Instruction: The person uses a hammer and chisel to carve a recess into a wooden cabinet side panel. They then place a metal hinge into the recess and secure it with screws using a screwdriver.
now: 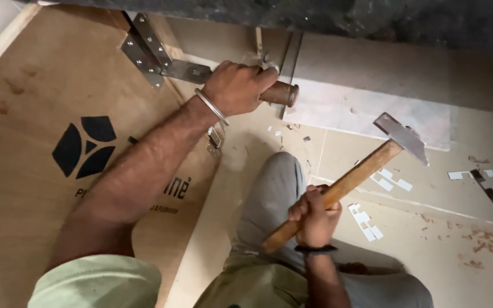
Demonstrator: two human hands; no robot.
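The left hand is wrapped tight round the wooden handle of a chisel, whose flat blade lies against the hinge on the plywood door; the blade tip seems to sit at the hinge edge, though that is hard to see. Right of the hinge and lower, the right hand grips a hammer by its handle, head raised above the floor.
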